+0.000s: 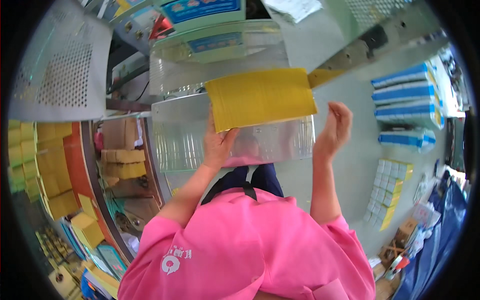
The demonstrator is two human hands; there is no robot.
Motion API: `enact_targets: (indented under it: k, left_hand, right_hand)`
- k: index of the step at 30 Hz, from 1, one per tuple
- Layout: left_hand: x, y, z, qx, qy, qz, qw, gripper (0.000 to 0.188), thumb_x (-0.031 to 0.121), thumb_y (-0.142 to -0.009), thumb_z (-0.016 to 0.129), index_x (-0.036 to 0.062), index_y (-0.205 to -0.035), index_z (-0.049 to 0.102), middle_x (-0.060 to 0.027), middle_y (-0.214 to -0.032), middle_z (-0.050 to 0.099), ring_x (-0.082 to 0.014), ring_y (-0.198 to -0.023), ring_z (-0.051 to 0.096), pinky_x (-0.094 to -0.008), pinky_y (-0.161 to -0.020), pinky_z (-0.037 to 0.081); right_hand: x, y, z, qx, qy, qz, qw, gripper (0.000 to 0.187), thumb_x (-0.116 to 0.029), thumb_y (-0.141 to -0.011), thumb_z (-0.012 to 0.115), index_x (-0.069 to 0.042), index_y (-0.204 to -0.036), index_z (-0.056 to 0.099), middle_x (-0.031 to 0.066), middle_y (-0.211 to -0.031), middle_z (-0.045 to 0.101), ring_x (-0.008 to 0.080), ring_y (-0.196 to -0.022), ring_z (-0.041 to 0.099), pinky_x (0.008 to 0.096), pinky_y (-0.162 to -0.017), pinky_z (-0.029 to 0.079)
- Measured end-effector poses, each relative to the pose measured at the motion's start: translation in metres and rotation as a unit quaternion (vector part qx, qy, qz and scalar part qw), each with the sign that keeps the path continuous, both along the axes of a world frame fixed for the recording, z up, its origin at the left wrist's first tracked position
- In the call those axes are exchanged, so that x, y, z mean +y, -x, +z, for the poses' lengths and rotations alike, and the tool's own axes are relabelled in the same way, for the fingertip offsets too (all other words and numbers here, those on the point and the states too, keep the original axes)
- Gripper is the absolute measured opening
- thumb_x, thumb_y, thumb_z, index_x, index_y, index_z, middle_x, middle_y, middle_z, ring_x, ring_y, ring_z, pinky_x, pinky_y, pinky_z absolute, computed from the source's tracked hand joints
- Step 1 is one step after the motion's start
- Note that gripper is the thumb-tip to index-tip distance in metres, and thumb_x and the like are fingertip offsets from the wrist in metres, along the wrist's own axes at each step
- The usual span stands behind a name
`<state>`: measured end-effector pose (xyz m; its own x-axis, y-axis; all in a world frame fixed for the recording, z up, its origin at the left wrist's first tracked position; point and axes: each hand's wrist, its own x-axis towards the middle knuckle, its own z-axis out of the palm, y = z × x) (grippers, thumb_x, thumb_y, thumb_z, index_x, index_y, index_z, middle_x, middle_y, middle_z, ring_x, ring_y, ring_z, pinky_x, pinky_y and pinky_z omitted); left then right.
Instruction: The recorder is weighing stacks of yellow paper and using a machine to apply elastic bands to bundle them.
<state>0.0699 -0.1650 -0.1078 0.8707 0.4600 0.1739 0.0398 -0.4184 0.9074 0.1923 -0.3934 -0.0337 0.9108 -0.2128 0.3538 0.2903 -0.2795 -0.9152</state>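
A wide yellow cardboard piece [261, 97] is held up in front of me, slightly tilted, over a shiny metal machine surface. Whether it is a single sheet or a flattened box, I cannot tell. My left hand [219, 142] grips its near left corner, with the thumb on the near edge and the other fingers partly hidden behind it. My right hand [334, 129] is raised just beyond the cardboard's right edge, apart from it. Its fingers are curled together and nothing shows in them. Below the cardboard, the shiny metal surface [180, 145] has a ribbed, clear-looking left part.
A perforated metal panel [65, 75] rises at the left, and a metal bar [372, 45] slants in from the upper right. Shelves with yellow cartons [52, 162] stand left. At right are blue-and-white wrapped packs [405, 95] and a row of small boxes [385, 192] on the floor.
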Motion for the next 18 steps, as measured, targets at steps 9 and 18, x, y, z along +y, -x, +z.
enact_targets:
  k: [9,18]
  left_hand:
    - [0.004,-0.003,-0.006,-0.041,0.174,-0.047,0.983,0.093,0.013,-0.081,0.075,0.0075,-0.152,0.015,-0.0142,-0.125,0.059,-0.0240,-0.111,0.061,-0.0345,-0.090,0.050]
    - [0.021,0.011,-0.027,0.054,-0.150,-0.041,0.986,0.034,0.023,-0.084,0.073,0.0016,-0.109,0.064,-0.0168,-0.111,0.064,-0.0355,-0.095,0.063,-0.0375,-0.080,0.050]
  right_hand:
    - [0.098,0.004,0.044,-0.146,0.461,0.357,0.799,0.064,-0.030,-0.080,0.067,-0.009,-0.138,0.046,0.0073,-0.149,0.037,0.0291,-0.140,0.030,0.0503,-0.113,0.022]
    - [0.126,0.013,0.032,-0.138,0.393,0.437,0.797,0.061,-0.028,-0.080,0.068,-0.008,-0.134,0.050,0.0100,-0.146,0.041,0.0287,-0.139,0.032,0.0485,-0.114,0.022]
